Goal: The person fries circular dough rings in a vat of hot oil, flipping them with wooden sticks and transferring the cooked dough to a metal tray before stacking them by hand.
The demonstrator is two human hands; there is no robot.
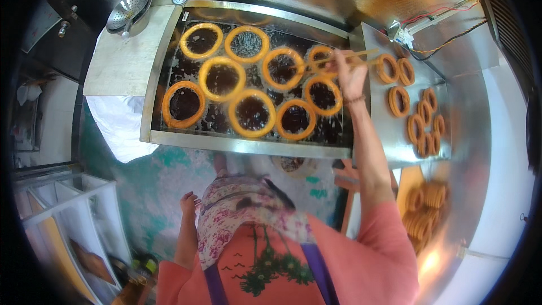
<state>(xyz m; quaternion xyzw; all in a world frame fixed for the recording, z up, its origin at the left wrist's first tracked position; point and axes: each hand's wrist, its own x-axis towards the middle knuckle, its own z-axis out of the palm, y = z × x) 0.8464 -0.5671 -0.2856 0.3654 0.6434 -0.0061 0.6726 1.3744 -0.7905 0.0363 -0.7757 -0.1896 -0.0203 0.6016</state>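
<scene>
2 long wooden chopsticks [339, 59] are being pinched in the right hand [351, 79], whose fingers are curling tightly around them, with the tips reaching left over the small dough ring [320, 58] floating near the fryer's back right corner; whether the tips are touching it is too small to tell. The likeliest trouble, judging from this, is a ring slipping off the sticks and splashing hot oil toward the bare forearm hanging over the fryer [164, 68], or a soft ring tearing if it is being lifted unevenly. The left hand [189, 203] is hanging low by the apron, fingers loosely curled and holding nothing. Around that small ring, about 8 larger golden rings [221, 78] are bubbling in dark oil across the vat. On the steel draining tray [375, 130] along the fryer's right edge, some 9 browned rings [398, 100] are lying, and more finished rings [424, 209] are piling up below the tray's front end. A metal strainer [129, 12] is resting beyond the fryer's back left corner.
</scene>
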